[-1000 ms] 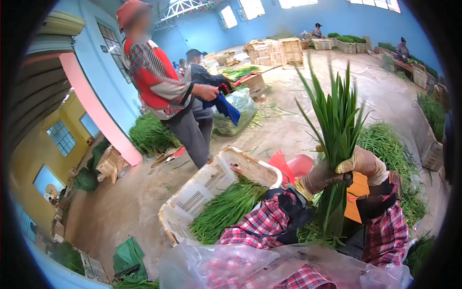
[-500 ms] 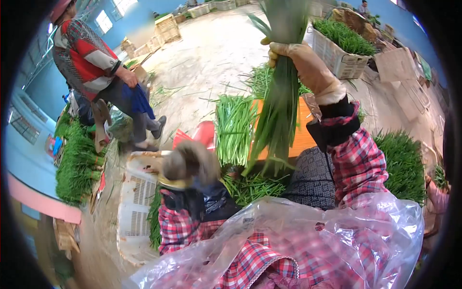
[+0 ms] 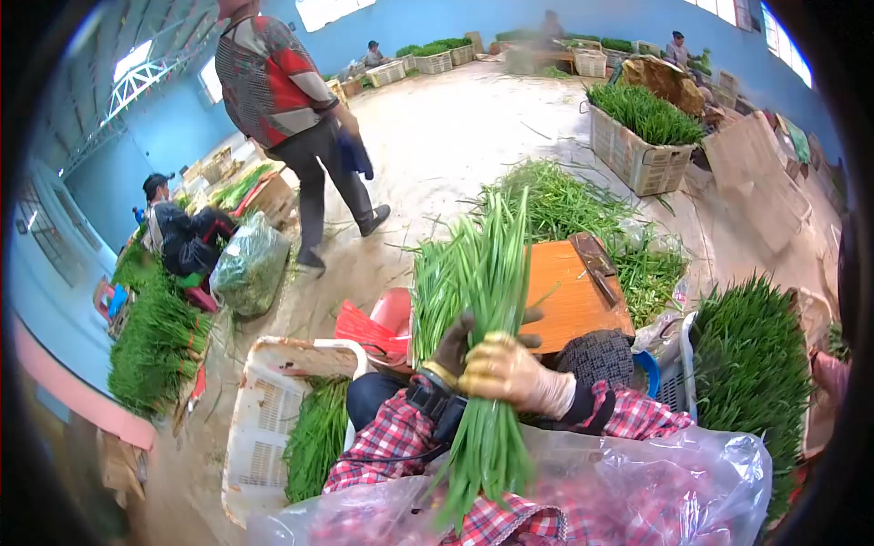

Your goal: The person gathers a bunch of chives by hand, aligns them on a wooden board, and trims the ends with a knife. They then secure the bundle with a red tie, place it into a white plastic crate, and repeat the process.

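A long bunch of green chives point(image 3: 496, 273) stands nearly upright in front of my chest, its lower ends hanging over my plastic-covered lap. My right hand point(image 3: 508, 371), in a pale yellowish glove, is wrapped round the lower part of the bunch. Behind and just above it, my left hand point(image 3: 448, 353) in a dark glove cups the same bunch; its palm is hidden, and fingertips show on the far side. Beyond the hands, more chives point(image 3: 437, 296) lie beside an orange wooden board point(image 3: 569, 282) that has a dark bar along its right edge.
White crates of chives stand at my left point(image 3: 264, 400) and farther off on the right point(image 3: 637, 159). A dense stack of chives point(image 3: 751, 373) is close on my right. Loose greens point(image 3: 546, 196) cover the floor ahead. A person point(image 3: 287, 109) walks on the left; another sits behind a filled bag point(image 3: 250, 264).
My right hand has brought the chives down from high up to my lap. My left hand has come across to the bunch. The walking person has moved right in view.
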